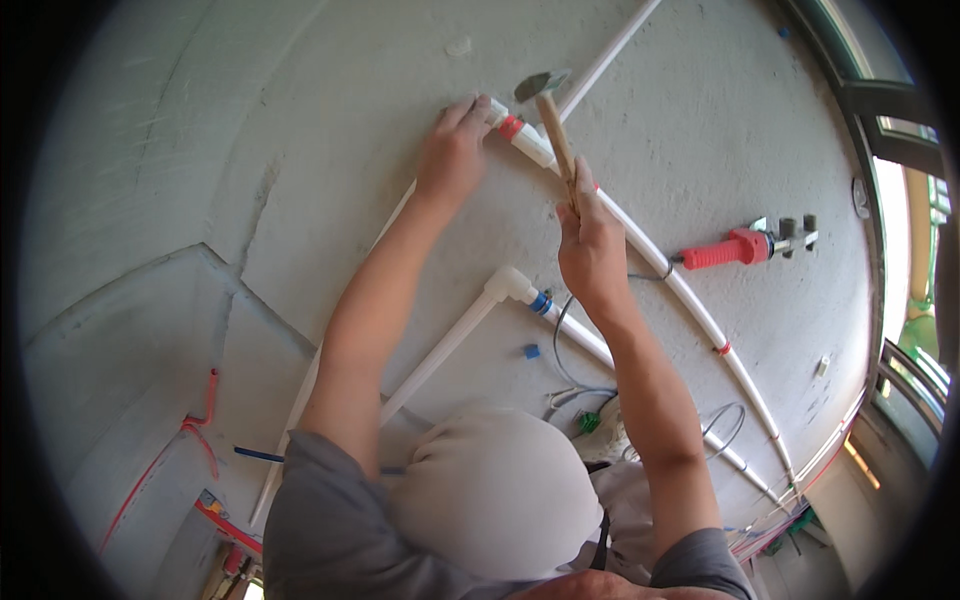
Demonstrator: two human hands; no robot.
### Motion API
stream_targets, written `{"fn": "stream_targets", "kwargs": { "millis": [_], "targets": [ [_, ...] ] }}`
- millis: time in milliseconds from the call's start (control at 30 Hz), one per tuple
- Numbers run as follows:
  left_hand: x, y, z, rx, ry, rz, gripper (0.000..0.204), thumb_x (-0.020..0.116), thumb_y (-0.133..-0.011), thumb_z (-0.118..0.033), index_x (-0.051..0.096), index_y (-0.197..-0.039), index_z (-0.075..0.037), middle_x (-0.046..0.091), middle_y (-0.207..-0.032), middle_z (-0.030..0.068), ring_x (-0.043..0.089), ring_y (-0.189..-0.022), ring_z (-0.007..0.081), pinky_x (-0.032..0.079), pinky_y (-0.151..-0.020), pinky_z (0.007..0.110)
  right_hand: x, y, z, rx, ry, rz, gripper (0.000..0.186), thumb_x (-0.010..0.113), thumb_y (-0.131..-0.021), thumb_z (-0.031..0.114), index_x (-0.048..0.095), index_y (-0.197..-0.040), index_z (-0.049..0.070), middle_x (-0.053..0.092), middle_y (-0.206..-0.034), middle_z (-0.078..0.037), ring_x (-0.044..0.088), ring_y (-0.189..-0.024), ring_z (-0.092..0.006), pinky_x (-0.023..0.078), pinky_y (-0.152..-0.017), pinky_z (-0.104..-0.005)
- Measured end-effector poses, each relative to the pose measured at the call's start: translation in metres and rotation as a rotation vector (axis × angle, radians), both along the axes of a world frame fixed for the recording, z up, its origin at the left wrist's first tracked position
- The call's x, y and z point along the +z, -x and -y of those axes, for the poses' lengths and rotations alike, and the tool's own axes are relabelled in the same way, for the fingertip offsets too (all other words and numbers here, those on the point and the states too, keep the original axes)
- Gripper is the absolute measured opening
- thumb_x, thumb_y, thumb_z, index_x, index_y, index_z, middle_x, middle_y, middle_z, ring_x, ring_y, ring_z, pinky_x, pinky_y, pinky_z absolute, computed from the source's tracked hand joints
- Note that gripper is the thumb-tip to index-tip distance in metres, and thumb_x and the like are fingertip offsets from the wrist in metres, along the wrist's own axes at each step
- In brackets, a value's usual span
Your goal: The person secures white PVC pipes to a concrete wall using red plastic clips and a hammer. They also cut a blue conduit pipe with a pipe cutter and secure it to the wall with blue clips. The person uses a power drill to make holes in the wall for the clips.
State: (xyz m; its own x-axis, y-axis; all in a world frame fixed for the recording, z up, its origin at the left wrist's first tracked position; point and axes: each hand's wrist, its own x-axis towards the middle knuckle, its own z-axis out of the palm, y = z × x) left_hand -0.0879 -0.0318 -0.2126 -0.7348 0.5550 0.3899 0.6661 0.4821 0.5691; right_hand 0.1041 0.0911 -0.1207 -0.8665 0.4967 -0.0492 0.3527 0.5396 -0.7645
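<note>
Against the grey concrete surface (700,110), my left hand (452,150) presses on the end of a white pipe (640,245), fingers curled around the white fitting (528,143) with its red ring (510,127). My right hand (590,245) is clamped around the wooden handle of a hammer (556,135), whose dark metal head (541,84) sits just above the fitting, close to my left fingertips. Very little room separates the head from those fingers.

That pipe runs on from the fitting, passing under my right wrist and curving away to the lower right along the surface. A second white pipe (440,350) with an elbow (510,283) and a blue ring (541,302) lies between my forearms, apart from both hands. Another thin white pipe (610,55) angles off to the top edge, just beside the hammer head.

To the right of my right hand, well apart, rests a red-handled tool (745,245); bare concrete lies between us. Grey wires (575,385) loop below my right forearm. To the left, the surface stays open up to a corner edge (215,260), with red lines (195,425) lower down.
</note>
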Motion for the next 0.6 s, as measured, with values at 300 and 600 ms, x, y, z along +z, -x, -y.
{"fn": "stream_targets", "kwargs": {
  "millis": [300,600],
  "targets": [
    [0.007,0.013,0.01,-0.076,0.154,0.029,0.034,0.066,-0.095,-0.007,0.072,-0.128,-0.001,0.072,-0.119,0.0214,0.067,-0.11,0.0397,0.054,-0.094,0.048,0.042,-0.008,-0.039,-0.054,0.041,0.025,0.057,0.061,-0.097,0.008,0.048,-0.152,0.011,0.071,-0.1,-0.027,0.066,-0.092,-0.05,0.051,-0.079,-0.0564],
    [0.048,-0.24,0.036,-1.105,0.043,0.216,0.01,0.063,-0.079,0.0,0.065,-0.089,-0.003,0.061,-0.086,0.0165,0.065,-0.087,0.0353,0.054,-0.076,0.046,0.157,-0.135,-0.107,-0.288,0.004,0.035,0.045,0.059,-0.102,0.008,0.054,-0.144,-0.004,0.07,-0.095,-0.03,0.072,-0.086,-0.0377,0.053,-0.078,-0.0474]
  ]
}}
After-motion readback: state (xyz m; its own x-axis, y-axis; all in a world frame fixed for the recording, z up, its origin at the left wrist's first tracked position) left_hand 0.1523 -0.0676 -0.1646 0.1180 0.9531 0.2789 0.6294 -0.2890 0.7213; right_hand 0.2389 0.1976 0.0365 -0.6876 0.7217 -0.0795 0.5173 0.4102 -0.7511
